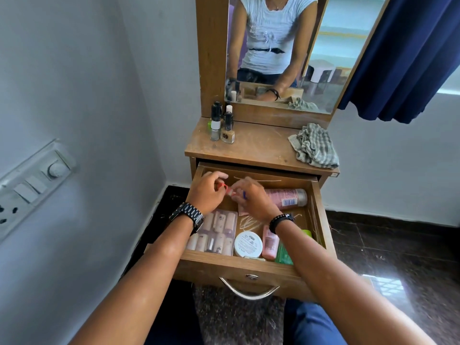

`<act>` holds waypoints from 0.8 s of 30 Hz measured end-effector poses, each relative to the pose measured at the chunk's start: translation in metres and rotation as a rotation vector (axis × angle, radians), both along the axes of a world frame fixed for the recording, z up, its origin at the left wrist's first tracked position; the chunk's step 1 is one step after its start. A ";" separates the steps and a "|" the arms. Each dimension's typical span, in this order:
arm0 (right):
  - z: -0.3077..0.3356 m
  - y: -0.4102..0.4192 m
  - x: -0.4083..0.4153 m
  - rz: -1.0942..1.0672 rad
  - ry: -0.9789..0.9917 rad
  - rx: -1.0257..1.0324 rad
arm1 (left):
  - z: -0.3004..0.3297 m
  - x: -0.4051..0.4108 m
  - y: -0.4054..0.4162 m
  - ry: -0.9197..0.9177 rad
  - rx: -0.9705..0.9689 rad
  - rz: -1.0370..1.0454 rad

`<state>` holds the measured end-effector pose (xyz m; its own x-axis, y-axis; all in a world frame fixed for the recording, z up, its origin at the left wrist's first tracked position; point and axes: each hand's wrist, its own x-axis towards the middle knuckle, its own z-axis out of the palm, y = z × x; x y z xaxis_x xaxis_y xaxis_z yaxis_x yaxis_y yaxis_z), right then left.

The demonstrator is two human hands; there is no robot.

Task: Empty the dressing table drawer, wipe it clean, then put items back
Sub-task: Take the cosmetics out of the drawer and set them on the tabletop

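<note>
The wooden drawer (249, 266) is pulled out. Both my hands are inside it near the back. My left hand (207, 192) pinches a small red ring-like item (224, 187). My right hand (251, 199) holds a small clear item with a blue part (244, 194). In the drawer lie a pink bottle on its side (290, 197), a clear pack of small tubes (216, 234), a white round jar (248, 244), a small pink bottle (270, 242) and a green item (283, 255). A checked cloth (315, 146) sits on the tabletop at the right.
Several nail polish bottles (221, 124) stand at the tabletop's back left. A mirror (286, 51) rises behind. A blue curtain (408, 58) hangs at the right, a switch panel (32, 183) is on the left wall. A rug (236, 317) lies below the drawer.
</note>
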<state>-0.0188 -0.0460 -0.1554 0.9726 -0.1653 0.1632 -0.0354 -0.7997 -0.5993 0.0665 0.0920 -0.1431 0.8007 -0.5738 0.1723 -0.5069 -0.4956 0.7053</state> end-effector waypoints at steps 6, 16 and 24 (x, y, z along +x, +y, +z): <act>0.024 -0.011 -0.012 0.079 -0.027 -0.017 | 0.010 -0.013 0.001 0.137 0.066 -0.123; 0.037 -0.062 -0.080 -0.307 0.089 0.203 | 0.002 -0.033 -0.016 0.060 0.325 -0.387; 0.019 -0.056 -0.085 -0.297 0.457 -0.203 | -0.001 -0.027 -0.020 -0.069 0.308 -0.347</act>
